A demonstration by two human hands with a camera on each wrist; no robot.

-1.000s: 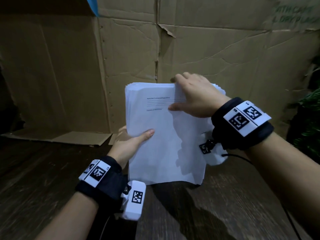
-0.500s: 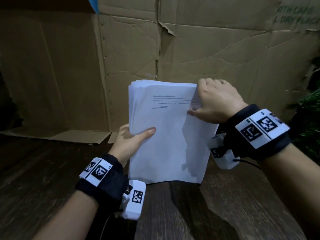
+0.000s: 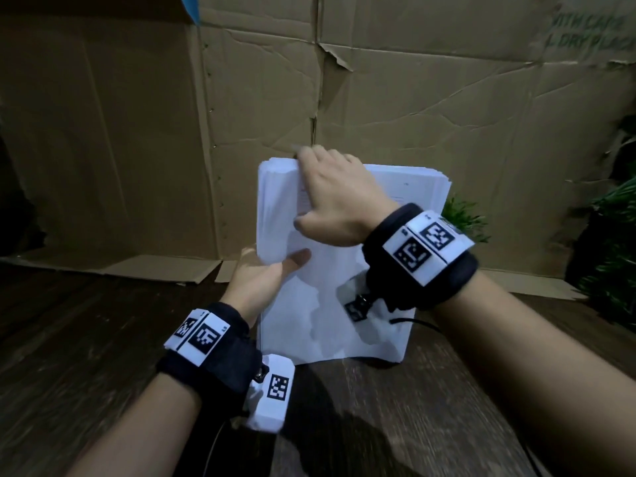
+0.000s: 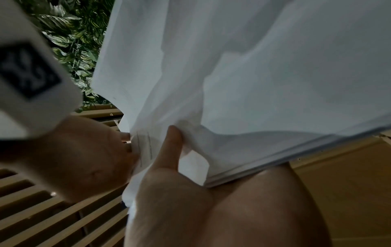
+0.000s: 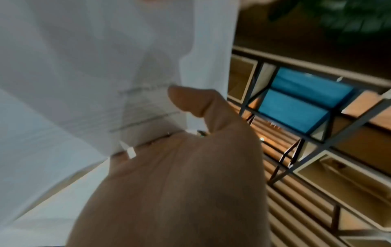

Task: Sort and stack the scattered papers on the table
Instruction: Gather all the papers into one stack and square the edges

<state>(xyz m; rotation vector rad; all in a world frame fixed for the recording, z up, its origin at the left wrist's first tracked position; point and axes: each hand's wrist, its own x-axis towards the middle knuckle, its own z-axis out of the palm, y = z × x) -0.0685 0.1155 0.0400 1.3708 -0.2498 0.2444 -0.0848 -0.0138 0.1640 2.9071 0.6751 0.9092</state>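
Note:
A thick stack of white papers (image 3: 375,304) stands upright on its bottom edge on the dark wooden table (image 3: 430,418). My left hand (image 3: 265,273) grips the stack's left edge, thumb on the front sheet and fingers behind. My right hand (image 3: 330,197) reaches over the top left of the stack, fingers curled over the top edge and thumb on the front. In the left wrist view the papers (image 4: 253,83) bend under my thumb. In the right wrist view the front sheet (image 5: 95,75) with faint printed lines lies by my thumb.
A large creased cardboard sheet (image 3: 447,115) stands as a wall right behind the stack. Green plant leaves (image 3: 612,242) show at the right edge. Bare dark table surface spreads to the left and in front of the stack.
My right hand has moved from the stack's top right corner to its top left, over the top edge. The top sheets now bend on the left side. The left hand keeps its hold.

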